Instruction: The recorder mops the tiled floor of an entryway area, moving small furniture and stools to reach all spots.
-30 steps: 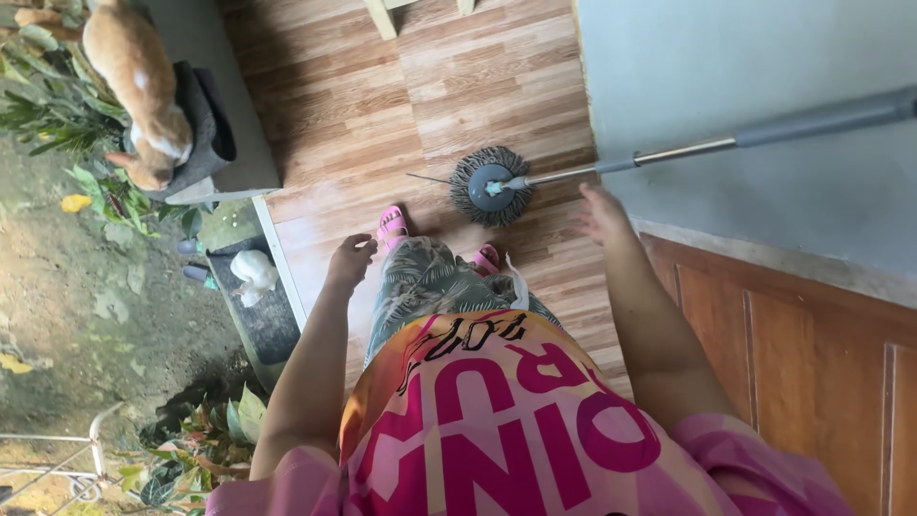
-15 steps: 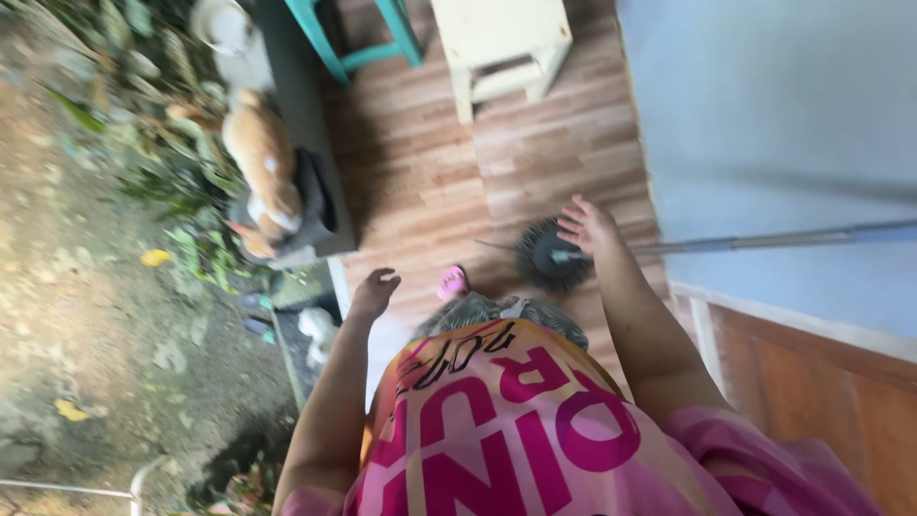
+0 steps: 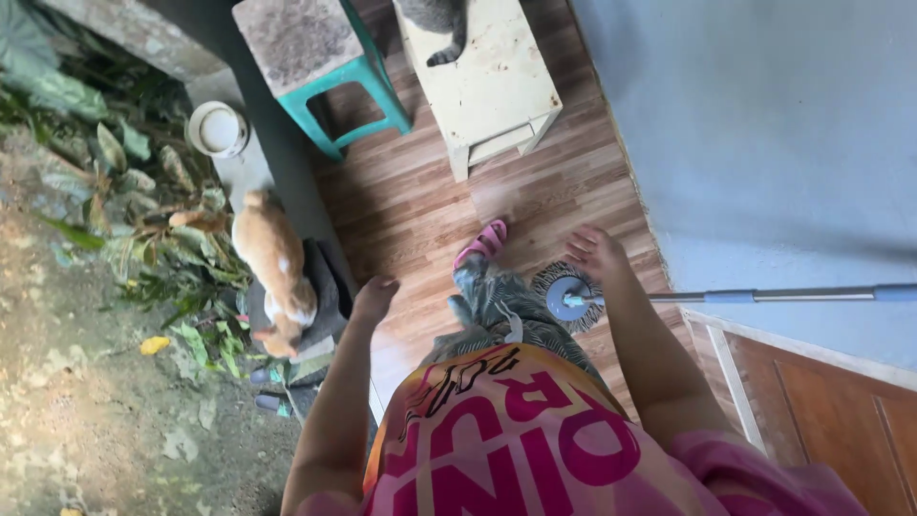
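Since half a second ago the person has stepped forward: the pink sandal [image 3: 482, 241] now leads further up the wood-plank floor [image 3: 420, 205], and the teal stool and cream stool lie fuller in view.

Far left: dirt ground and leafy plants [image 3: 143, 239]. A round white bowl [image 3: 218, 129] sits on the grey concrete ledge. Below it an orange-and-white cat [image 3: 274, 268] stands half on a dark grey mat [image 3: 325, 287], head down.

Teal stool [image 3: 330, 72] with a speckled top stands at the floor's edge; just right of it the cream stool [image 3: 482, 81], a grey cat's paw [image 3: 441, 29] resting on its top edge.

Left hand [image 3: 373, 296] hangs free above the floor near the mat, fingers loosely curled, holding nothing.

Right hand [image 3: 597, 253] is spread open, fingers splayed, gripping nothing; it hovers just above the spin mop head [image 3: 565, 296], which rests on the floor beside the person's leg. The mop's metal handle [image 3: 764, 295] runs rightward along the pale blue wall [image 3: 764, 143], over the brown wooden door [image 3: 841, 401].
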